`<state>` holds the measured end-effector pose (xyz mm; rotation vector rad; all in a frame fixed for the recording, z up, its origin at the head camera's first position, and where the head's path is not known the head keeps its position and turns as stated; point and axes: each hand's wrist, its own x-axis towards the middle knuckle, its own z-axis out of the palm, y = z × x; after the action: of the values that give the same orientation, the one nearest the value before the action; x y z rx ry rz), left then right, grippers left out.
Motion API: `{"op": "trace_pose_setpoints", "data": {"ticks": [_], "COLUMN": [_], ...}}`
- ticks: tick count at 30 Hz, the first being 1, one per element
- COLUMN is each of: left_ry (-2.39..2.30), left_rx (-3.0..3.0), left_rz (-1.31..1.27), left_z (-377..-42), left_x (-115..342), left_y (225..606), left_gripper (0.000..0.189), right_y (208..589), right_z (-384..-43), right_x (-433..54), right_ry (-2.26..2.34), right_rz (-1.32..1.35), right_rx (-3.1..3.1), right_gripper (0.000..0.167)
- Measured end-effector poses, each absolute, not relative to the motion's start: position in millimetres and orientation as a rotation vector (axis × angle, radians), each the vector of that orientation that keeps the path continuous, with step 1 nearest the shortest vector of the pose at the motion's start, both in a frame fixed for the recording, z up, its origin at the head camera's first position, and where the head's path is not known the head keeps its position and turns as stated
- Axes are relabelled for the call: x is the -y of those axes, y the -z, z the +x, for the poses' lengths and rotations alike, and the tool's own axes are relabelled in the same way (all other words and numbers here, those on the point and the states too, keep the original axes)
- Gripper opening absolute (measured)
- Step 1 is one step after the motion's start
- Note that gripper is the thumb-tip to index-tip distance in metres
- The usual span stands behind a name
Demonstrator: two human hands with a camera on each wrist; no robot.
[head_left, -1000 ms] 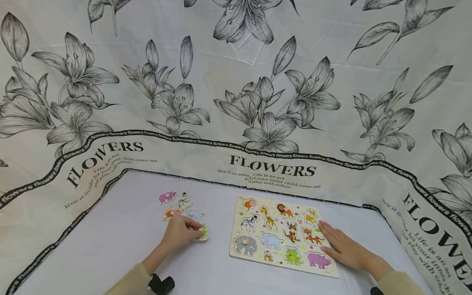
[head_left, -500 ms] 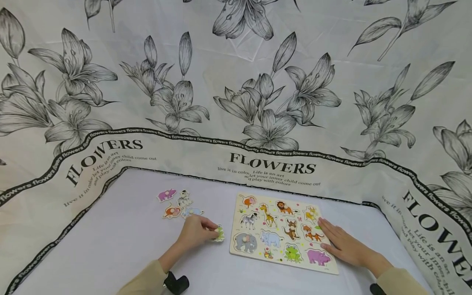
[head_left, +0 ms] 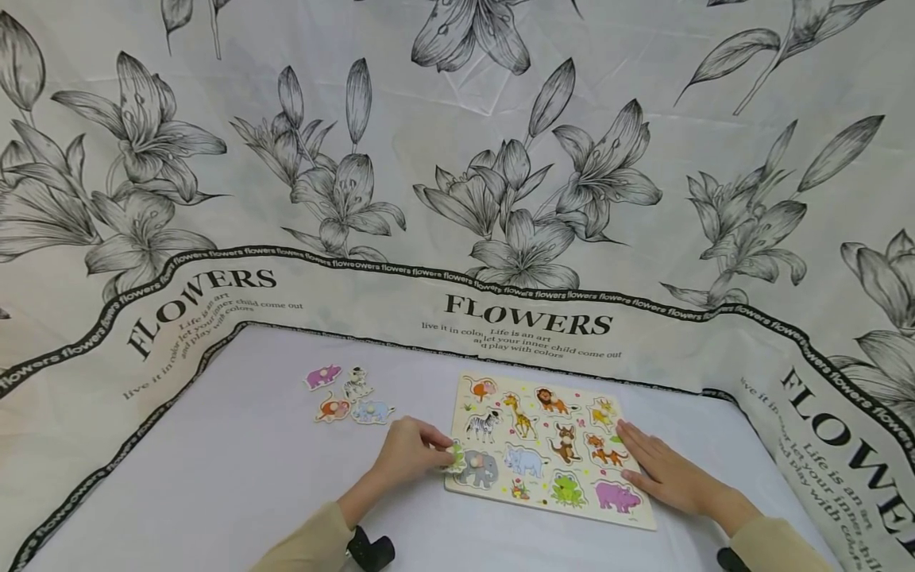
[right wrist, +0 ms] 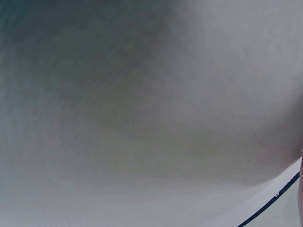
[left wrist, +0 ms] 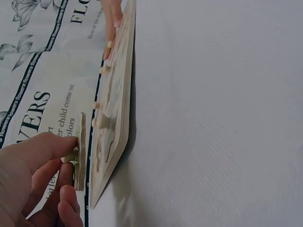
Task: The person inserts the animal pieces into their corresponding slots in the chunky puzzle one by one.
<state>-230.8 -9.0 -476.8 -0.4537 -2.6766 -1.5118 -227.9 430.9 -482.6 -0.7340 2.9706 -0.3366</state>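
Observation:
My left hand (head_left: pixel 413 449) pinches a green frog puzzle piece (head_left: pixel 456 456) by its small knob, at the left edge of the wooden animal puzzle board (head_left: pixel 550 512). In the left wrist view, thumb and fingers hold the knob and the frog piece (left wrist: pixel 81 151) stands edge-on beside the board (left wrist: pixel 124 113). My right hand (head_left: pixel 668 477) rests with straight fingers on the board's right edge. The grey elephant piece (head_left: pixel 476 469) sits in the board near the held piece. A printed frog (head_left: pixel 568 490) and a purple hippo (head_left: pixel 618 499) show along the board's front.
Left of the board lie several loose pieces: a purple hippo (head_left: pixel 324 377), a zebra (head_left: pixel 357 384), a monkey (head_left: pixel 333 409) and a blue elephant (head_left: pixel 372 411). A flower-printed cloth (head_left: pixel 529 318) rises behind the white tabletop (head_left: pixel 214 469).
My left hand has carried the frog piece rightward from beside the loose pieces to the board's left edge. The right hand stays on the board.

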Motion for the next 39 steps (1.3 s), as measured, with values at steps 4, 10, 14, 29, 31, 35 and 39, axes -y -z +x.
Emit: {"op": "trace_pose_setpoints", "data": {"ticks": [4,10,14,29,31,35,39], "left_ry": [1.517,1.537,1.545,1.594,1.577,1.536,1.552], "left_rx": [2.687,2.687,2.680,2.643,2.645,2.648,2.662], "left_rz": [-0.469,-0.502,-0.521,-0.616,-0.631,-0.657,-0.666], "left_z": [-230.7,-230.4,-229.6,-226.4,-226.3,-226.9,-227.5], "left_x": [-2.8,-19.4,-30.2,-71.5,-75.8,-84.5,-93.9], "left_y": [475.8,475.0,476.0,480.0,481.3,482.1,480.6], "left_gripper": [0.011,0.011,0.011,0.010,0.010,0.009,0.008], "right_y": [481.6,481.5,482.8,483.0,483.2,483.6,483.2], "right_z": [-228.1,-228.4,-229.2,-229.0,-228.9,-229.1,-229.6], "right_x": [-430.2,-430.2,-431.0,-431.5,-431.6,-431.8,-431.5], "right_ry": [0.341,0.347,0.342,0.331,0.329,0.328,0.323], "right_rz": [-0.721,-0.717,-0.706,-0.699,-0.694,-0.684,-0.687], "right_rx": [-2.967,-2.969,-2.969,-2.963,-2.963,-2.964,-2.965], "right_gripper": [0.071,0.071,0.071,0.071,0.071,0.071,0.071]}}
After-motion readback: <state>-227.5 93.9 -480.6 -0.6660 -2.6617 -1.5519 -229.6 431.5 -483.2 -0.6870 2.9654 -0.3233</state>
